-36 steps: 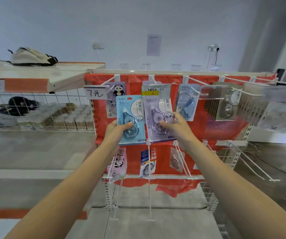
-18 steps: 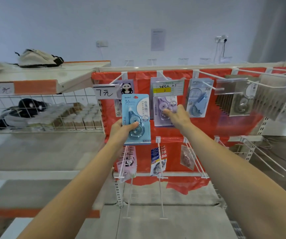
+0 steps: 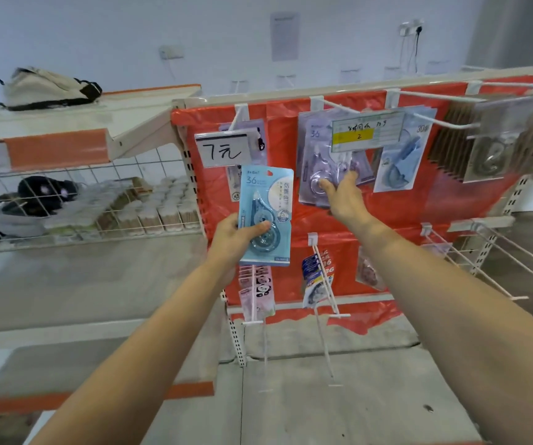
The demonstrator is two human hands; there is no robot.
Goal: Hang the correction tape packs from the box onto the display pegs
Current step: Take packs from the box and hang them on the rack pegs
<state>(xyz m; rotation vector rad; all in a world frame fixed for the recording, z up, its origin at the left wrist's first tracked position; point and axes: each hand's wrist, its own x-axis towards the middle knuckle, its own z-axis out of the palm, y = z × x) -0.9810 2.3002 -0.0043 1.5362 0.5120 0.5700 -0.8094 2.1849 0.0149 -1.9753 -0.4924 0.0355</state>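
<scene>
While the right hand (image 3: 342, 200) presses straight fingers against the purple pack (image 3: 318, 168) hung on its upper peg (image 3: 339, 106), the left hand (image 3: 236, 236) grips the blue pack (image 3: 266, 203), unhung, below the "7元" tag (image 3: 223, 150). Box not visible; remaining stock cannot be judged.

price tag (image 3: 367, 131) fronting middle peg, bare pegs (image 3: 496, 255) lower right

a light blue correction tape pack (image 3: 266, 216) marked "36" is held upright in front of the red display board, not on any peg, its lower left part covered by fingers. a pale purple pack (image 3: 318, 168), also marked "36", hangs tilted on an upper white peg (image 3: 339, 106) behind a price label, fingertips touching its blister.
</scene>
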